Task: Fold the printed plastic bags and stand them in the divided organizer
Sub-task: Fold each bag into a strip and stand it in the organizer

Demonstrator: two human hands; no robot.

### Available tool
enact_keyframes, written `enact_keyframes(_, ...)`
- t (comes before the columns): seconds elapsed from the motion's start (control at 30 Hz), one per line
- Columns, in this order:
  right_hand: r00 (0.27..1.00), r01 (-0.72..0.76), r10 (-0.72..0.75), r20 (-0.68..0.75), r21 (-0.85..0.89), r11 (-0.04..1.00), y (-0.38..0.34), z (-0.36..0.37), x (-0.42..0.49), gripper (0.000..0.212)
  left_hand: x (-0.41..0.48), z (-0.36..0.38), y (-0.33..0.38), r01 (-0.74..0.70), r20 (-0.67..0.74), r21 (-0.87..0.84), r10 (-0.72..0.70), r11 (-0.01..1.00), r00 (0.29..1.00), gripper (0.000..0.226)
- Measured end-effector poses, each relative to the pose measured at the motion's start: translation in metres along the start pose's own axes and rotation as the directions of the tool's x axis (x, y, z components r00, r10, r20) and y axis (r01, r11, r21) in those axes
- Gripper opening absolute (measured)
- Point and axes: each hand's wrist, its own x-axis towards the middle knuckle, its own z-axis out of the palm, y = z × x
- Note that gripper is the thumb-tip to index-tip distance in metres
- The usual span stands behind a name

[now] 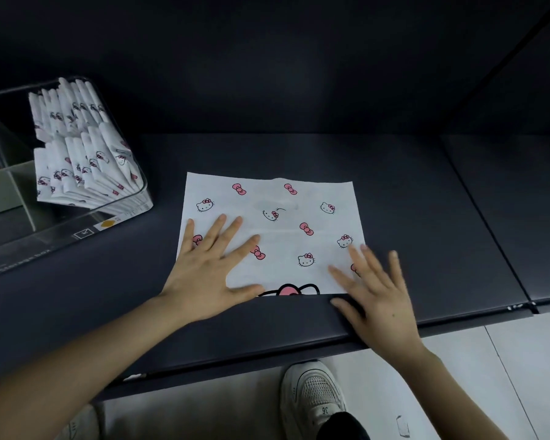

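Note:
A white plastic bag (277, 217) printed with cat faces and pink bows lies flat on the dark table (410, 223). My left hand (208, 271) presses its near left part with spread, straight fingers. My right hand (373, 293) lies flat over the bag's near right corner, fingers straight, slightly blurred. At the far left stands a clear divided organizer (142, 190). Several folded printed bags (83, 154) stand in rows in its right compartment.
The table's front edge (267, 354) runs just below my hands. Beneath it is a pale tiled floor with my white shoe (311, 395). A seam (489, 217) splits the tabletop at the right. A dark wall rises behind.

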Motion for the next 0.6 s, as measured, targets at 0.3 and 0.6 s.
enact_keyframes(0.3,0.989,0.097,-0.084,-0.126,0.102,0.99,0.007,0.001,0.027,0.021,-0.01,-0.028,-0.042,-0.13,-0.033,-0.669,0.145,0.732,0.989,0.064)
enact_keyframes(0.6,0.834,-0.527,0.259,0.488,0.564,0.635,0.021,-0.036,0.08,0.016,0.003,-0.04,-0.063,0.24,0.119,-0.74,-0.229,0.629,0.966,0.04)
